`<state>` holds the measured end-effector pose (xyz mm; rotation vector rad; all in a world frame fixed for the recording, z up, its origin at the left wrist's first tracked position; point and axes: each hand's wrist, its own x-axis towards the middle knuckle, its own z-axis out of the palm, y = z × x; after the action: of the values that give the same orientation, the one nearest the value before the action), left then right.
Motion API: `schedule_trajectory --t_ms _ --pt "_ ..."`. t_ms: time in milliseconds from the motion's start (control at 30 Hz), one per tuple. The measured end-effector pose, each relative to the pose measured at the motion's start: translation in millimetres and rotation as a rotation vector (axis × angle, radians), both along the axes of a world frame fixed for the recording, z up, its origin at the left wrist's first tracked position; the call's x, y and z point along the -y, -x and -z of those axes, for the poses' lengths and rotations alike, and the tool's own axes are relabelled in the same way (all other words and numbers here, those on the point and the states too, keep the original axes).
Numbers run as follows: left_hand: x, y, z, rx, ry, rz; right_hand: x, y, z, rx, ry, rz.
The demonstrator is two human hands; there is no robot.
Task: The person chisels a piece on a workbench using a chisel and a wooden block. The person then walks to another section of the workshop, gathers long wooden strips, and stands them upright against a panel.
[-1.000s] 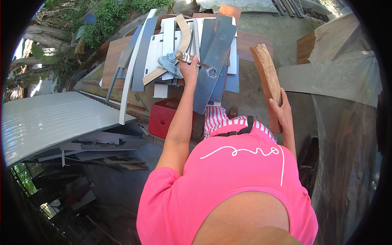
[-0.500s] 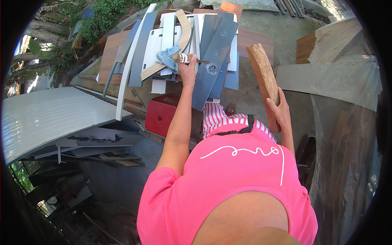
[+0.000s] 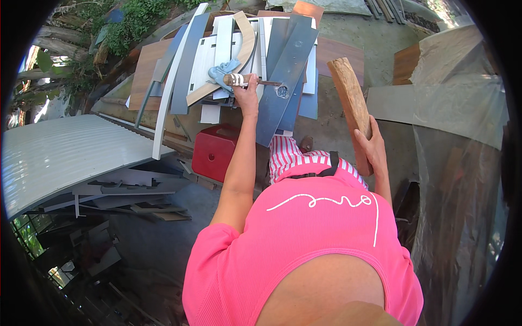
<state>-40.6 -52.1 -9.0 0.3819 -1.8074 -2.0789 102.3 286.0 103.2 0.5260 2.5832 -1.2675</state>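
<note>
My left hand (image 3: 248, 96) is closed round a chisel with a worn wooden handle (image 3: 236, 80) banded in white. Its thin metal blade (image 3: 269, 83) points right, the tip at a rough pitted spot (image 3: 281, 91) on a dark blue-grey board (image 3: 289, 70). Off to the right, my right hand (image 3: 372, 145) grips the lower part of a thick, rough length of timber (image 3: 350, 98), held tilted with its upper end leaning left. A crumpled light-blue cloth (image 3: 222, 71) lies just beyond the chisel handle, beside a curved pale wooden strip (image 3: 248, 41).
Stacked white, grey and brown boards (image 3: 204, 68) lie under the dark board. A red case (image 3: 215, 155) stands below my left forearm. Corrugated sheeting (image 3: 70, 157) spreads at the left; clear plastic sheeting (image 3: 457, 190) hangs over panels at the right.
The chisel handle has shifted slightly left and now lies more nearly level, with the blade still at the pitted spot. My right hand and the timber have hardly moved.
</note>
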Motion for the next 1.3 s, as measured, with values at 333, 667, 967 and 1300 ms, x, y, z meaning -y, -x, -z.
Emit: schedule_trajectory --t_ms 333,667,967,1300 --pt "-7 -3 12 0.008 0.147 -0.033 5 3 -2 0.011 0.007 -0.019" --pt "-22 -24 -10 -0.096 0.26 0.11 10 12 -25 -0.021 -0.068 -0.033" --pt "-11 -23 -5 -0.052 0.329 0.112 80 62 -123 -0.334 0.131 -0.344" --pt "-13 -24 8 -0.284 0.77 -0.009 125 132 -97 -0.355 -0.366 -0.976"
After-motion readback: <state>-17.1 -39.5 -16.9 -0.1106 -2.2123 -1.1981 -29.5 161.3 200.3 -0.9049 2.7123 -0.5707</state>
